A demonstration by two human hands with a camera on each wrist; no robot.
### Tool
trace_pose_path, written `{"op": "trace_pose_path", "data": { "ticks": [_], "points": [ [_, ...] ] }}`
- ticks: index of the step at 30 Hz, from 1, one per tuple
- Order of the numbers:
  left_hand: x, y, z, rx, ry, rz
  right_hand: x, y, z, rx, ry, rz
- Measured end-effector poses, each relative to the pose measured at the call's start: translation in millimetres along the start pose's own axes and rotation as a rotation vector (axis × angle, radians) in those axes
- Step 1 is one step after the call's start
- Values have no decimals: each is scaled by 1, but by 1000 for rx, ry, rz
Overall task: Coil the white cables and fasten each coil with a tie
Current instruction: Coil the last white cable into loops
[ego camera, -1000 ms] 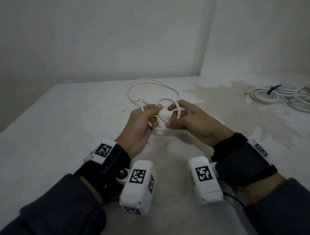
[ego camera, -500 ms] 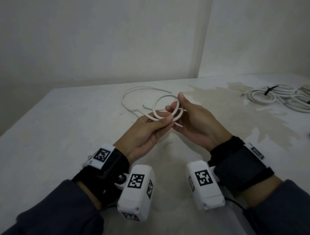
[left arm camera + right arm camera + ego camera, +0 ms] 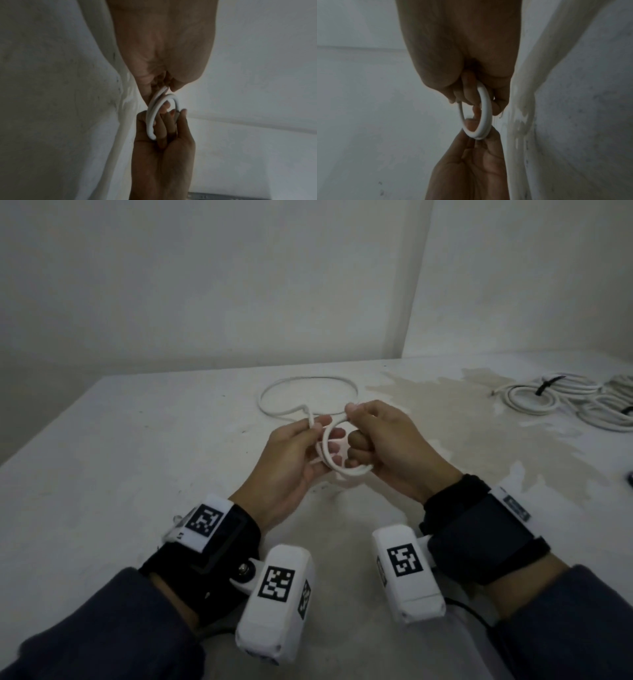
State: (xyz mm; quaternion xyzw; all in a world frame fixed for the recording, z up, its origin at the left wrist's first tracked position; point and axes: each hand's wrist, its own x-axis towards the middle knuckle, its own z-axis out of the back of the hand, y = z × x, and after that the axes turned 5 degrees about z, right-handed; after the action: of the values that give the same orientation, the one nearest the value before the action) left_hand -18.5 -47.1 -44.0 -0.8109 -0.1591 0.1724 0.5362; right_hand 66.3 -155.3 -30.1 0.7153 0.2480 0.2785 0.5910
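A white cable is wound into a small coil held between both hands above the table. My left hand pinches the coil's left side between thumb and fingers. My right hand grips its right side with curled fingers. The rest of the cable lies in a wide loose loop on the table behind the hands. In the left wrist view the coil shows as two or three turns. In the right wrist view the coil runs between both hands.
Several finished white coils bound with black ties lie at the table's far right. The white table has a stained patch right of centre. Walls meet in a corner behind it. A small dark object sits at the right edge.
Both hands have kept turning the cable into the small coil. The loose loop on the table has shifted and the coil has gained a turn.
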Motion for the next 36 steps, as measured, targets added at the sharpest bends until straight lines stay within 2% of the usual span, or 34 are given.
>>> {"op": "trace_pose_path", "data": {
  "ticks": [5, 7, 10, 13, 15, 24, 32, 36],
  "points": [
    [-9, -5, -9, 291, 84, -141, -7, 6, -5, -209, 79, 150],
    [-12, -10, -10, 404, 111, -175, -9, 7, -5, -196, 124, 167],
    [-13, -15, -11, 533, 121, -216, -9, 7, -2, -51, 194, 85],
    [-10, -14, -13, 541, 46, -252, -8, 13, 2, 134, 236, -48],
    [-8, -13, -13, 566, -6, -289, -8, 16, 4, 187, 252, -78],
    [-8, -16, -11, 880, -1, -398, -7, 8, 5, -143, 188, 4],
    [-9, -14, -12, 781, -91, -387, -12, 14, -4, -358, 211, 19],
    [-8, -16, -12, 827, -112, -466, -12, 13, -5, -358, 183, 68]
  ]
}}
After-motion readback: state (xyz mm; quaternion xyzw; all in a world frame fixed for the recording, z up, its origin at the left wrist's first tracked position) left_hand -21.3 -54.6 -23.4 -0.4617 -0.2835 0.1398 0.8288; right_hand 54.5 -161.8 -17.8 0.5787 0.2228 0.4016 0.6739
